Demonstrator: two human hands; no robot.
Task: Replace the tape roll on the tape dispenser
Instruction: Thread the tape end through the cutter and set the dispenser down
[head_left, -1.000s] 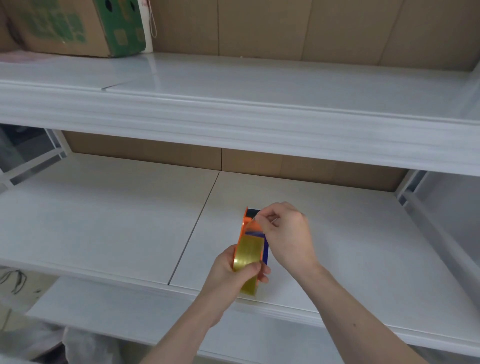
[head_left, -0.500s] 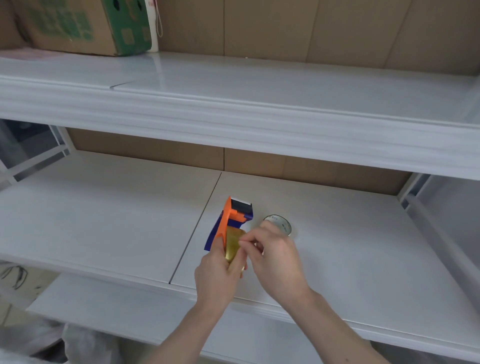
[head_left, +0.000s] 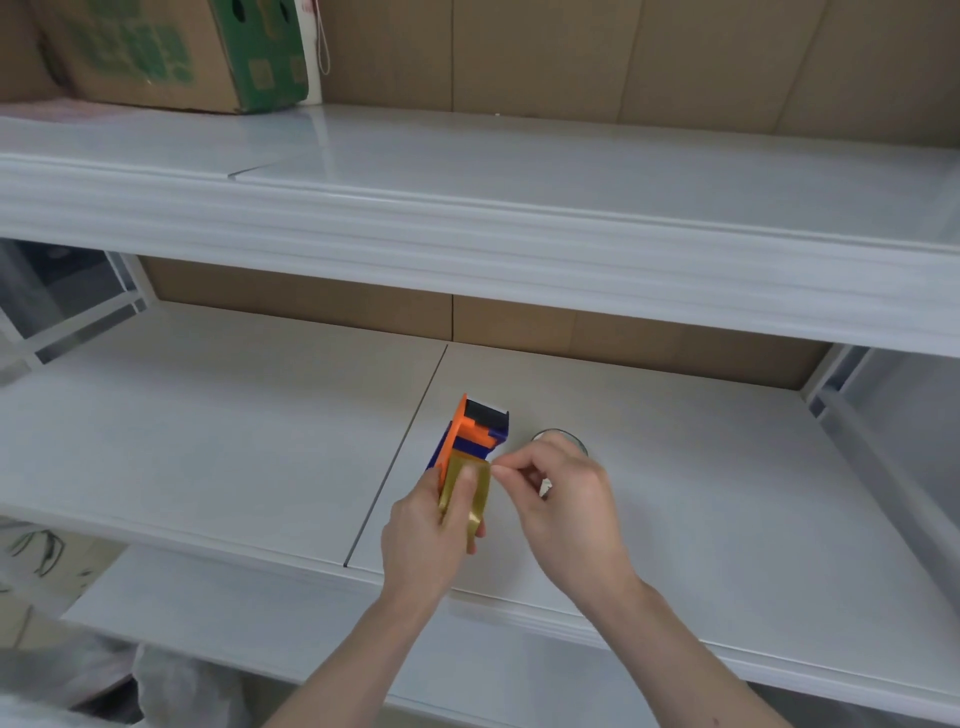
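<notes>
An orange and blue tape dispenser (head_left: 470, 434) carries a gold-brown tape roll (head_left: 467, 488) above the middle white shelf (head_left: 234, 441). My left hand (head_left: 431, 535) grips the roll end of the dispenser, thumb pressed on the tape. To the right of the roll, my right hand (head_left: 561, 506) has its thumb and forefinger pinched together at the roll's right edge; what they pinch is too small to tell. Behind my right hand, a second, pale tape roll (head_left: 563, 436) lies flat on the shelf, mostly hidden.
An upper white shelf (head_left: 519, 208) overhangs the work area, with a cardboard box (head_left: 171, 52) at its far left. A lower shelf edge (head_left: 260, 623) runs under my forearms. White frame posts stand at both sides. Brown cardboard backs the shelves.
The dispenser has come down from upright in the air to tilted away, close above the shelf. My right hand moved from the dispenser's top to the roll's right edge, uncovering the second roll.
</notes>
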